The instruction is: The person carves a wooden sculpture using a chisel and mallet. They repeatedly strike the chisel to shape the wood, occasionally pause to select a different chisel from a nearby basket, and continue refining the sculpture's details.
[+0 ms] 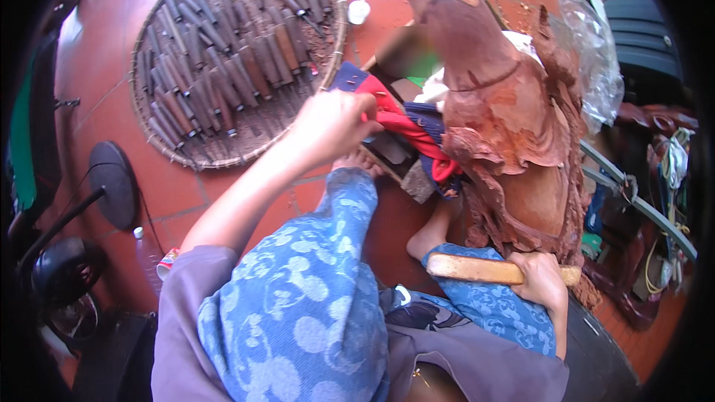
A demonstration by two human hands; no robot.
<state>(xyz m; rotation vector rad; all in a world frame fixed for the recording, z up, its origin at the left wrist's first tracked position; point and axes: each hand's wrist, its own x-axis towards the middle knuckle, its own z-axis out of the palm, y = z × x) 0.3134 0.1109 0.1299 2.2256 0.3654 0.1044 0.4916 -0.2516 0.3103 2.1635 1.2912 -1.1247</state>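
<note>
My left hand (pixel 335 120) is raised over the floor beside a round woven tray (pixel 246 159) of carving chisels (pixel 223 67). Its fingers are curled together; whatever they hold, if anything, does not show. Resting by my right thigh, my right hand (pixel 540 281) is wrapped round a pale, flat wooden club (pixel 477 268), which lies across my blue patterned trousers. In front of me on the right stands a large reddish-brown wood carving (pixel 514 126), with a smooth rounded top and rippled, drapery-like edges. Red and dark-blue cloth (pixel 398 119) lies against its left side.
A small white cup (pixel 358 11) stands right of the tray. A black fan-like object (pixel 71 264) and a clear bottle (pixel 145 257) are at my left. Clear plastic sheeting (pixel 592 67), a dark slatted chair (pixel 644 37) and metal bars (pixel 640 201) crowd the right side.
</note>
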